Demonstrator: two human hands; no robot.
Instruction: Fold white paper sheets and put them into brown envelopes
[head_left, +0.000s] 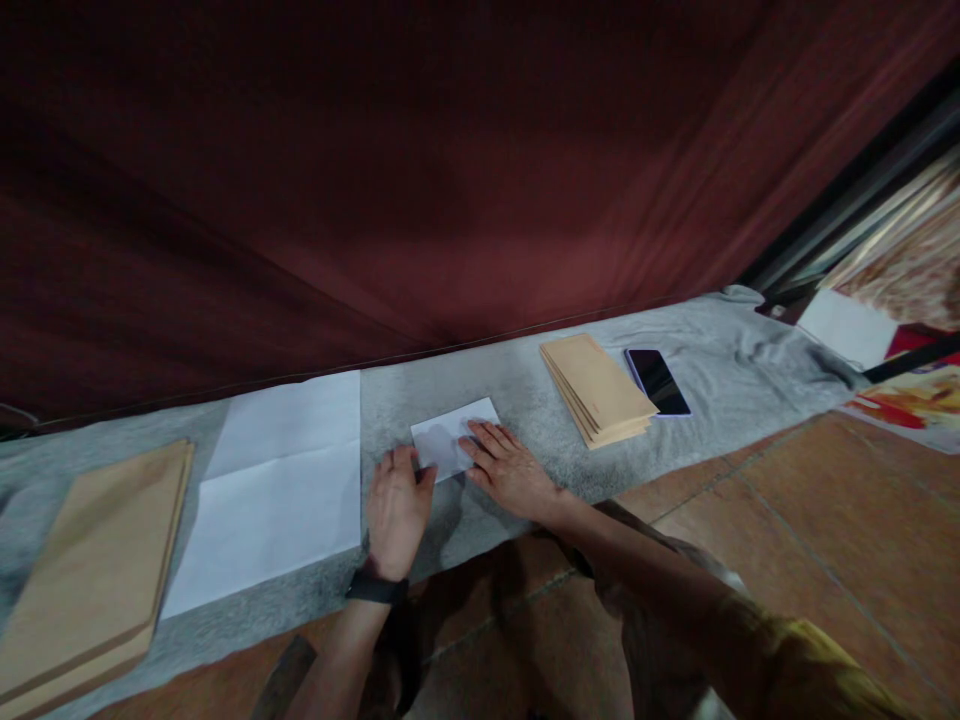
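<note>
A small folded sheet of white paper [442, 440] lies flat on the grey cloth in front of me. My right hand [510, 468] rests on its right part, fingers stretched out and pressing down. At its left edge is my left hand [399, 505], with a dark band on the wrist; the thumb touches the paper's near left corner and the fingers curve along the side, not closed round it. To the left lies a larger white sheet [281, 490] with a crease across its middle.
A stack of brown envelopes [596, 385] lies to the right, with a phone [660, 382] beside it. Larger brown envelopes [97, 560] are stacked at far left. Behind the grey cloth [720, 350] hangs a dark red curtain [450, 200]. Tiled floor [810, 520] shows in front.
</note>
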